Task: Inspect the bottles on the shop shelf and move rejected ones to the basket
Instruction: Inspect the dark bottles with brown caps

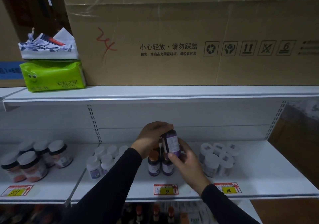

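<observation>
A dark purple bottle (171, 142) with a white label is held upright above the middle shelf (259, 180). My left hand (151, 137) grips its orange cap from above, and my right hand (187, 163) holds its lower body from the right. Beneath it, on the shelf, stand two similar purple bottles with orange caps (153, 165), with more behind them. No basket is in view.
White-capped bottles (101, 161) stand left of centre, clear white-lidded jars (219, 158) to the right, orange-labelled jars (32, 161) far left. Price tags (166, 189) line the shelf edge. A large cardboard box (172, 42) and tissue packs (53, 75) sit on the top shelf.
</observation>
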Tool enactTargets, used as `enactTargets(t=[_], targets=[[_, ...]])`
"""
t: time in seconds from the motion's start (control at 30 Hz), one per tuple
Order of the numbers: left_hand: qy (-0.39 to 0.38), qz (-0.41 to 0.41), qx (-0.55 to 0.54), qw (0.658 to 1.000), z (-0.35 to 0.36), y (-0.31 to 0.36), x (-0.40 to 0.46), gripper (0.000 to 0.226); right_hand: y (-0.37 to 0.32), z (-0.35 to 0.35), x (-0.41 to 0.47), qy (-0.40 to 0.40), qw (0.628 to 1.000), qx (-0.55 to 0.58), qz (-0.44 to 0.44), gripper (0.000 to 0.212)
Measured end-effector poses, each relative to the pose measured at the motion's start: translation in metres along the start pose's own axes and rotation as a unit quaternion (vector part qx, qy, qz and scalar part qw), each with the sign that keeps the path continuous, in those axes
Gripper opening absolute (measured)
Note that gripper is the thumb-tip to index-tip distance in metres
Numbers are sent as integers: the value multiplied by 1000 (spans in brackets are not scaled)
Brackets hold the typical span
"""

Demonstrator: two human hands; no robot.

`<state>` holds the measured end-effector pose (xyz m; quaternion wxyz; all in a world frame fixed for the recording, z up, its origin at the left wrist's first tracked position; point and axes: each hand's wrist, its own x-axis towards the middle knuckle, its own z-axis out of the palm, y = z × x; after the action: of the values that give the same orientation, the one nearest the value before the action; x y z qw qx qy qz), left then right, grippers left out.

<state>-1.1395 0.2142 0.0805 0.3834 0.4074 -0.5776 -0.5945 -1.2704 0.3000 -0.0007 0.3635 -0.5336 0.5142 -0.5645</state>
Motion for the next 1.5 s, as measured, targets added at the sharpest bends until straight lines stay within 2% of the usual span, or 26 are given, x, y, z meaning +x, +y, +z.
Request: enactTargets(t=[0.13,0.3,0.57,0.7,0.8,0.9,1.17,1.3,1.43,1.5], targets=[[2,-8,-23,1000,-2,0,3,23,0,0,-1,-15,1000,3,5,47],[34,-4,-35,999,1,1,6,36,0,4,3,12,1000,-1,-3,60],[5,-13,-23,1000,-4,0,9,17,2,3,7,13,999,31,24,40],[14,1,-17,1000,-5,1,8,33,3,5,9,2,999,30,30,41],[25,5,-18,1000,-4,-1,11,41,3,6,11,5,999,28,22,50],[31,12,1,999,-4,-3,14,38,5,5,12,10,999,22,25,56],[3,22,69,997,-3,-5,15,21,4,3,13,17,999,2,27,51],[34,18,99,994,-1,-10,14,24,-1,2,11,26,999,27,22,46],[76,-20,163,984,-2,-14,15,34,-4,4,8,-2,999,35,11,74],[75,-47,170,981,-2,-13,14,41,-3,5,9,0,1000,25,3,81]])
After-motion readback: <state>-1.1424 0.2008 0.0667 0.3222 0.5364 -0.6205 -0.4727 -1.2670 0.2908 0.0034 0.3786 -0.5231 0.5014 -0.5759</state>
